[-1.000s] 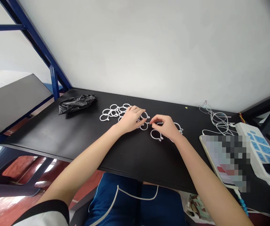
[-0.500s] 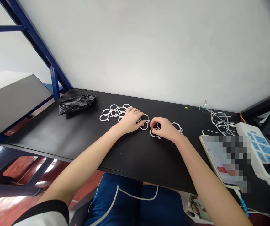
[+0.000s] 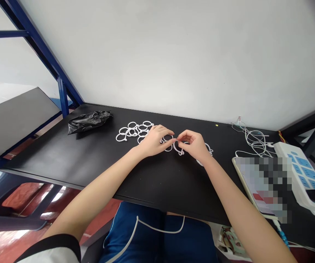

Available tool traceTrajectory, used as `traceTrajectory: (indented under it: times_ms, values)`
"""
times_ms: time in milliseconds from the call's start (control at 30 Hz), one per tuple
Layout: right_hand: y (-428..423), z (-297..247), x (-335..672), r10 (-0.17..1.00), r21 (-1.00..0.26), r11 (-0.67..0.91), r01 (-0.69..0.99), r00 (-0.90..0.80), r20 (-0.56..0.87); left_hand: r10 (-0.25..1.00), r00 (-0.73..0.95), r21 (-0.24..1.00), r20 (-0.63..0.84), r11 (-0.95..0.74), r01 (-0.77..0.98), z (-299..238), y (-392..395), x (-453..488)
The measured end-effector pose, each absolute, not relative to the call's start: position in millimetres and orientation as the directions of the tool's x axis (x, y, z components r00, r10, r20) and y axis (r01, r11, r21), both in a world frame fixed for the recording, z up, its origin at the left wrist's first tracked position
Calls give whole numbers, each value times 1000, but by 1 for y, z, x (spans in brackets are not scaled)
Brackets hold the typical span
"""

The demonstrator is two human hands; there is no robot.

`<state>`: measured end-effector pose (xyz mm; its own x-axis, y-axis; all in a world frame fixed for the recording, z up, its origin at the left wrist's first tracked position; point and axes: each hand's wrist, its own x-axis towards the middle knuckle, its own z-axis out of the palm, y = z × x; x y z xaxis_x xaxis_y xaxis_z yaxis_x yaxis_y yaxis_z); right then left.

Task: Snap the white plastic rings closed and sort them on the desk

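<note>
White curtain rings with small eyelets lie on the black table (image 3: pixel 91 157). My right hand (image 3: pixel 195 144) pinches one curtain ring (image 3: pixel 177 149) between thumb and fingertips, just above the table. My left hand (image 3: pixel 156 140) rests to its left, thumb stretched out so its tip meets the held ring's upper edge; its fingers stay apart from the thumb. Two rings (image 3: pixel 168 148) lie partly hidden under the left hand. More rings (image 3: pixel 132 132) form a loose cluster beyond its wrist. Another ring (image 3: pixel 209 148) shows partly behind my right wrist.
A crumpled black plastic bag (image 3: pixel 90 121) lies at the back left. On the right are a phone (image 3: pixel 252 190) with a blurred screen, tangled white cables (image 3: pixel 257 140) and a white power strip (image 3: pixel 297 175). The wall (image 3: pixel 173 65) borders the table's back edge.
My right hand has shifted slightly up and tightened into a pinch on a ring near my left thumb. The left thumb has stretched right to meet it.
</note>
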<state>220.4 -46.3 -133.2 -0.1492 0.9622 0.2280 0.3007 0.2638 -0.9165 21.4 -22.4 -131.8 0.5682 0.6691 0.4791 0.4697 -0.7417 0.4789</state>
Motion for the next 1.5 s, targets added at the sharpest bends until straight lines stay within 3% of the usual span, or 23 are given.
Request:
traceTrajectory:
  times_ms: [167, 333, 767, 1133, 1500]
  values:
    - [-44, -137, 220, 969, -955, 238, 176, -108, 221, 703, 581, 671, 411, -664, 329, -134, -23, 25]
    - [-46, -135, 216, 959, -953, 281, 113, -76, 274, 824, 511, 831, 246, -450, 325, -131, -23, 26]
    - [-55, -129, 209, 927, -910, 374, 180, -62, 369, 902, 207, 782, 378, -431, 450, -129, -20, 25]
    - [-58, -132, 206, 890, -858, 425, 287, 38, 454, 896, 246, 797, 370, -442, 411, -130, -18, 24]
    - [-57, -126, 205, 911, -916, 366, 167, 140, 389, 877, 374, 893, 302, -398, 213, -127, -20, 23]
